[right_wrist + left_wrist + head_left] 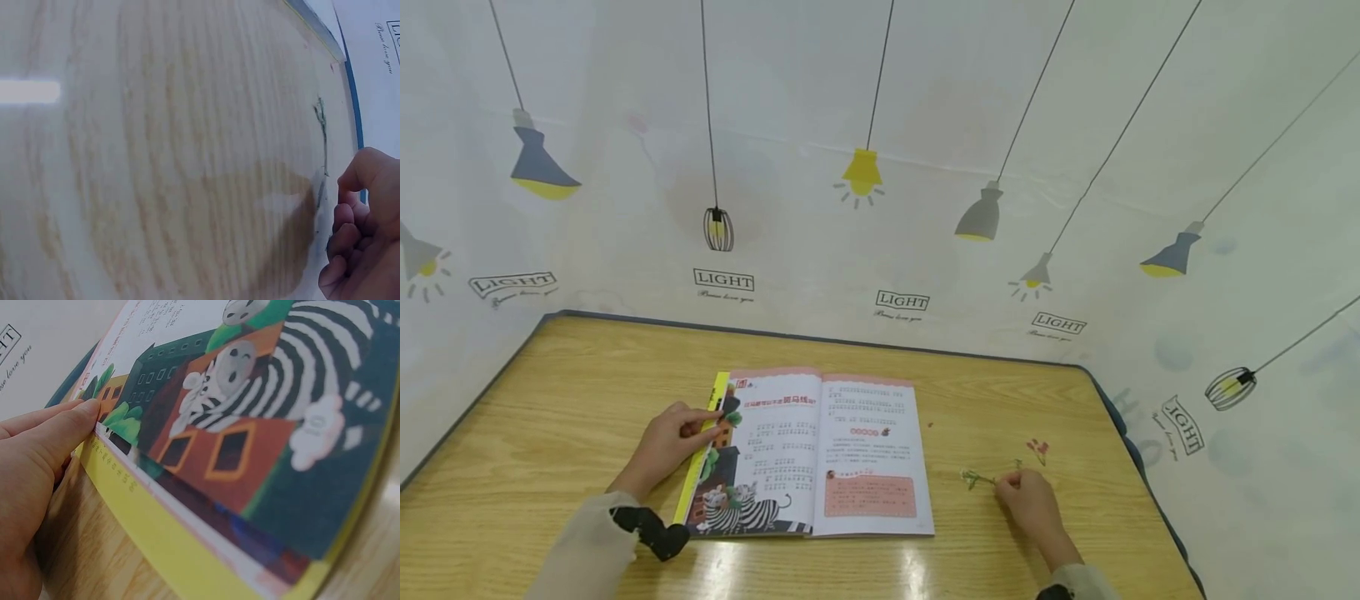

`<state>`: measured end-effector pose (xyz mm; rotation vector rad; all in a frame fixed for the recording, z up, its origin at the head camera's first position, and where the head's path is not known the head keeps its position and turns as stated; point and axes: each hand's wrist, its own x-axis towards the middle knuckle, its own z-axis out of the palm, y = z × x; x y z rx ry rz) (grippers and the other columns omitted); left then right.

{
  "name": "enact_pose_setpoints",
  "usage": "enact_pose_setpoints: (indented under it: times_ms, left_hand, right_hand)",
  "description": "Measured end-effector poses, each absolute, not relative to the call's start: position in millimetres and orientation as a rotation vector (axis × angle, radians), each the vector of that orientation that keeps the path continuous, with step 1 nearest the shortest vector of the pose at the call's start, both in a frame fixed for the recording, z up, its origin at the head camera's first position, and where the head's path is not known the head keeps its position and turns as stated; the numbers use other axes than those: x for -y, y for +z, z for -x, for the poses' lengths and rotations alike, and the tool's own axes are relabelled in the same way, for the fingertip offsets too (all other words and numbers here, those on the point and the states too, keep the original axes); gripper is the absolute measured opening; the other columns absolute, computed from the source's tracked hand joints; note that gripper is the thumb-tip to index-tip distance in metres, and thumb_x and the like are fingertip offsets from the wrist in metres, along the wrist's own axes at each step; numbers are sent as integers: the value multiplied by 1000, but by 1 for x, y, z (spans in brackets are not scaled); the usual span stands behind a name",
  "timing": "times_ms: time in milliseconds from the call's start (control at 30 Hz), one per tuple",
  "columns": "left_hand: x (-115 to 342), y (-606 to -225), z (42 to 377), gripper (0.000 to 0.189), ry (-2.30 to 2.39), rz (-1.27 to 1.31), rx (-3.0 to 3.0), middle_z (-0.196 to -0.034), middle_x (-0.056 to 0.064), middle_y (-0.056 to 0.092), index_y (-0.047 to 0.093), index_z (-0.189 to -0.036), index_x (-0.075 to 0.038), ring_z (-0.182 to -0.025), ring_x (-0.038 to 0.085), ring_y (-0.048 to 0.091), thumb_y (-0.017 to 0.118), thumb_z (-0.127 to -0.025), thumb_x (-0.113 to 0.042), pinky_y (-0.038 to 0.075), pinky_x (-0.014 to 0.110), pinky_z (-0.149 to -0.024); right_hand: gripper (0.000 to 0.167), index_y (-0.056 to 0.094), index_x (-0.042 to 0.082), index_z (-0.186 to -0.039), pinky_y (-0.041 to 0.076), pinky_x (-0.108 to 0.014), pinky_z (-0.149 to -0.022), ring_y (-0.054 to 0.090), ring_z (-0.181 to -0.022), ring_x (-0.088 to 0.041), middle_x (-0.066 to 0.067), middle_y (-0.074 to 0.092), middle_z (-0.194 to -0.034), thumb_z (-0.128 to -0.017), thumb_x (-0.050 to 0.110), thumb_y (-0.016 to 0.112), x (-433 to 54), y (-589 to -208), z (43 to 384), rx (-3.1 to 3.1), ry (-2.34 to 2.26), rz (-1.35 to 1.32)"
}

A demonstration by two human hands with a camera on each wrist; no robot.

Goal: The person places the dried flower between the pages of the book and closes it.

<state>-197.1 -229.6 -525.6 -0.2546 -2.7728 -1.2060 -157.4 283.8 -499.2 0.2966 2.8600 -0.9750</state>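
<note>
An open picture book (868, 454) with zebras on its left page lies on the table. My left hand (672, 442) is at the book's left side, thumb and fingers pinching the edge of the left page (187, 412). In the left wrist view that edge stands slightly raised over the yellow strip (144, 525) beneath. Right of the book, my right hand (1032, 504) has curled fingers and pinches the stem end of a thin flower sprig (973, 477). In the right wrist view the green sprig (321, 119) points away from the fingertips. A pinkish-red flower (1037, 449) lies just beyond this hand.
The wood-grain table (587, 375) has a dark blue edge and is backed by a white curtain (790, 208) printed with hanging lamps. A tiny red petal (930, 425) lies beside the book's right page. Another small green tip (1018, 462) shows behind the right hand.
</note>
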Motion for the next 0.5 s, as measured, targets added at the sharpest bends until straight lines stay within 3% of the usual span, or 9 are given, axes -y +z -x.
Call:
enact_pose_setpoints:
  times_ms: [133, 300, 500]
  left_hand:
    - [230, -526, 197, 33, -1194, 255, 2771, -73, 1, 43, 67, -111, -4, -64, 16, 35, 68, -83, -22, 29, 27, -56]
    - [229, -526, 197, 33, -1200, 261, 2766, -73, 1, 43, 67, -111, -3, -64, 16, 35, 68, -83, -22, 29, 27, -56]
    - [228, -524, 196, 33, -1213, 247, 2769, -73, 2, 43, 67, -111, -3, -65, 16, 36, 68, -83, -21, 29, 27, -56]
  right_hand:
    - [13, 61, -4, -85, 37, -26, -53, 44, -59, -15, -4, 52, -69, -81, 7, 54, -285, -497, 158, -2909, -995, -265]
    - [13, 64, -1, -88, 40, -29, -60, 48, -67, -15, -4, 56, -76, -81, 9, 67, -288, -496, 161, -2925, -1019, -175]
    - [11, 66, 5, -83, 41, -30, -63, 50, -68, -13, 0, 58, -76, -76, 9, 73, -295, -495, 171, -2854, -1012, -47]
